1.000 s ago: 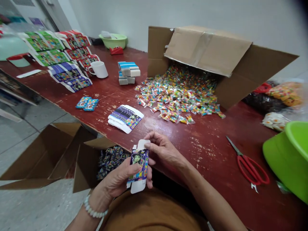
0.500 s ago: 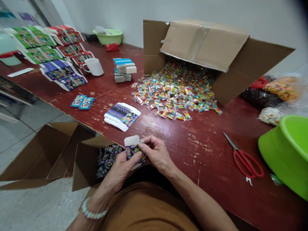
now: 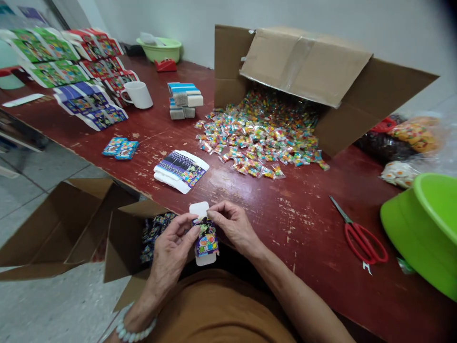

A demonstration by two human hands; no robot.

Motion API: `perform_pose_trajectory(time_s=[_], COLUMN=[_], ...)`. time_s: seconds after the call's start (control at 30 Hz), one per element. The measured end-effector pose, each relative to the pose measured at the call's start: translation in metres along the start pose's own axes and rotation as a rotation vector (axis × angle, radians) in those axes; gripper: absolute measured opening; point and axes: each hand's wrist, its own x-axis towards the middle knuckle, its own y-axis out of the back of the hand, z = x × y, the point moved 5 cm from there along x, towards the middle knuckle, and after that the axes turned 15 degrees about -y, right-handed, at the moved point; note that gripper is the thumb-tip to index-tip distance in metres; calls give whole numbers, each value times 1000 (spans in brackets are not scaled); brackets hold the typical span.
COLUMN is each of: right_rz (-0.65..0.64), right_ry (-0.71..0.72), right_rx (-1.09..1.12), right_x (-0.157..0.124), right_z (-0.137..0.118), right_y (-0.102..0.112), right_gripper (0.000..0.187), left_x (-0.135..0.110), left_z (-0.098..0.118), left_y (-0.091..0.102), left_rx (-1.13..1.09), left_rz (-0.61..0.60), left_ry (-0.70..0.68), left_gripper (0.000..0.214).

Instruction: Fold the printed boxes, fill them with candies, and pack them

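Note:
Between my hands is a small purple printed candy box [image 3: 206, 238] with white end flaps open at its top and bottom. My left hand [image 3: 174, 240] pinches its left side near the top. With thumb and fingers closed at the upper right corner, my right hand [image 3: 233, 226] grips it by the top flap. Just beyond lies a stack of flat purple box blanks [image 3: 182, 170]. Farther off, wrapped colourful candies [image 3: 257, 138] spill from a large cardboard carton [image 3: 307, 66] lying on its side.
Red scissors [image 3: 362, 238] and a green tub [image 3: 417, 228] are on the right. A white mug [image 3: 138, 95], blue packets [image 3: 120, 148] and stacked green cartons [image 3: 50, 52] stand left. Below the table edge, an open cardboard box [image 3: 121, 243] holds many dark purple packs.
The candy box has turned more upright, so its printed front and lower flap now show. My left hand has shifted up along its left side; my right hand stays near the top.

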Motion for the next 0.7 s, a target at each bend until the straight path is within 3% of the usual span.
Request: perform_pose_trajectory(time_s=[0.07,0.17,0.27,0.37,0.43,0.5,0.6,0.7], right_rz=[-69,-143,-166,-32,58,67,-1,-50], right_ry=[-123,-156,-67,163,322,420,439,294], right_rx=[79,59,-98,-257,-331,-424,-561,-500], right_x=[3,3,1,-1,-5,-10,-15,-11], right_z=[0,-7,-10,-14,-18,-22,-25,-24], right_y=[1,2,0,3,4,1,-6,-6], right_gripper=[33,43,30,22,18,17,20,24], left_x=[4,7,9,7,2,-4,-10,-7], left_z=[0,2,5,5,0,-5,-12,-14], left_y=[3,4,4,3,-1,-8,-13,-12], left_rx=[34,65,73,-19,-107,-193,-259,-224], left_rz=[-26,-107,-127,-48,-58,-135,-195,-159], left_ry=[13,31,20,55,149,268,380,359], left_gripper=[38,37,38,51,56,55,59,67])
